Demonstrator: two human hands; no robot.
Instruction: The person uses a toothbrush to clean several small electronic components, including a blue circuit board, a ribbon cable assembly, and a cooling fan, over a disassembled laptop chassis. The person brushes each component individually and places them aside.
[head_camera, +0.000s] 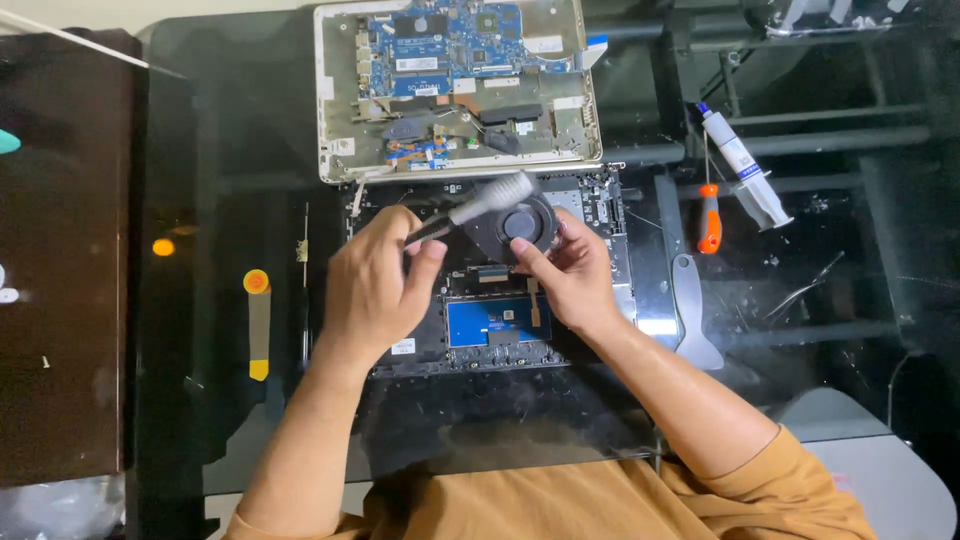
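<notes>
My left hand (375, 285) grips a grey-handled tool (488, 198) whose blurred end lies over a round black cooling fan (518, 225). My right hand (573, 275) holds that fan by its lower right edge. Both hands hover over an opened black laptop base (480, 345) with a blue patch near its front. Behind it lies a white laptop shell (335, 120) with a blue circuit board (445, 45) exposed.
An orange-handled screwdriver (709, 218), a white syringe (745, 168) and a grey plastic pry tool (692, 315) lie to the right on the dark glass table. A yellow and orange tool (258, 322) lies to the left, beside a dark brown surface (60, 260).
</notes>
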